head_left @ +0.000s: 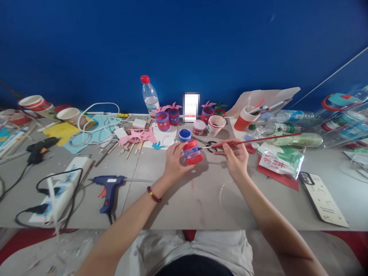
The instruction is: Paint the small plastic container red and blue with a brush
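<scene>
My left hand (176, 160) is closed around a small cup (193, 152) painted red at both ends with a blue-purple band in the middle. The cup is tilted on its side above the table. Between the fingers of my right hand (236, 156) is a long red-handled paintbrush (258, 139), its bristles touching the band. Just behind the cup stands an open jar of blue paint (184, 135). A jar of red paint (199, 127) and a paper cup (216, 125) with red inside stand close by. Scissors (212, 146) lie partly hidden behind the brush.
Several painted cups (162, 120) with paper tops stand at the back beside a plastic bottle (150, 97). A blue glue gun (108, 191) and a power strip (61, 191) lie left. Right are stacked cups with brushes (244, 119), plastic bottles (284, 128) and a phone (323, 199).
</scene>
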{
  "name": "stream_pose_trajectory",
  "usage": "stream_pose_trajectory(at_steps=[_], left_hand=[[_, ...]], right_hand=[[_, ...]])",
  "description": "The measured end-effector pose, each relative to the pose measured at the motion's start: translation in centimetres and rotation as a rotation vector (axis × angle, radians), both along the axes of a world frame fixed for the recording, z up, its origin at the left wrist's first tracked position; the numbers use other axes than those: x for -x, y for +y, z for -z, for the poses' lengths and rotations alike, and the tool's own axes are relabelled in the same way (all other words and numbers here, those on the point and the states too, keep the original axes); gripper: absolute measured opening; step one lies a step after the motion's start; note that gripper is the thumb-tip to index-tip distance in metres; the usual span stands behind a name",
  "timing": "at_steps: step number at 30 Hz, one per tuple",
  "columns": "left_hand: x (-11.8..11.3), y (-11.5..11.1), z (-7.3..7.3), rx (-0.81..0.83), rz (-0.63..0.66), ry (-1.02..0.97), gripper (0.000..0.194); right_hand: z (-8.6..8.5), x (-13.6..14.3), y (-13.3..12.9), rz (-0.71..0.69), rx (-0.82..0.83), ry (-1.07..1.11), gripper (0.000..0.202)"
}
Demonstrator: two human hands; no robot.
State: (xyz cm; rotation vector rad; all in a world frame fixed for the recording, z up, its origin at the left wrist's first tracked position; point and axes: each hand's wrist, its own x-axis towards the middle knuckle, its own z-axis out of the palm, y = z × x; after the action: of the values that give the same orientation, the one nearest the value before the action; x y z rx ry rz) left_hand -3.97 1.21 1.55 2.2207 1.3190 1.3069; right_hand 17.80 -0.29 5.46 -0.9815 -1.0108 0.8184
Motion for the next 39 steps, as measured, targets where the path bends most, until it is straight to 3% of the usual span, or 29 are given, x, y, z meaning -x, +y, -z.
stream_pose_trajectory(at_steps=[4,13,27,35,39], left_hand=[[0.0,0.1,0.2,-0.007,-0.011,-0.018,0.077],[0.0,0.0,-0.2,-0.018,-0.004,-0.050,0.076],[0.1,0.1,-0.4,0.017,-0.014,-0.051,0.076],[-0.1,0.0,-0.1,-0.013,-0.063,-0.014,0.074],[-0.2,-0.1,-0.1,-0.046,-0.057,-0.012,0.073]], right_hand=[[0.3,0.6,-0.5,-0.087,0.029,-0.039,0.024],[-0.3,0.8,-0.5,-0.074,-0.013,-0.090,0.021],[-0.4,0.1,0.1,0.062,-0.034,-0.057,0.022],[0.0,1.6,-1.3,-0.093,0.001,-0.080,0.021],[-0.3,2.1,-1.6,-0.094,-0.004,-0.131,0.019]])
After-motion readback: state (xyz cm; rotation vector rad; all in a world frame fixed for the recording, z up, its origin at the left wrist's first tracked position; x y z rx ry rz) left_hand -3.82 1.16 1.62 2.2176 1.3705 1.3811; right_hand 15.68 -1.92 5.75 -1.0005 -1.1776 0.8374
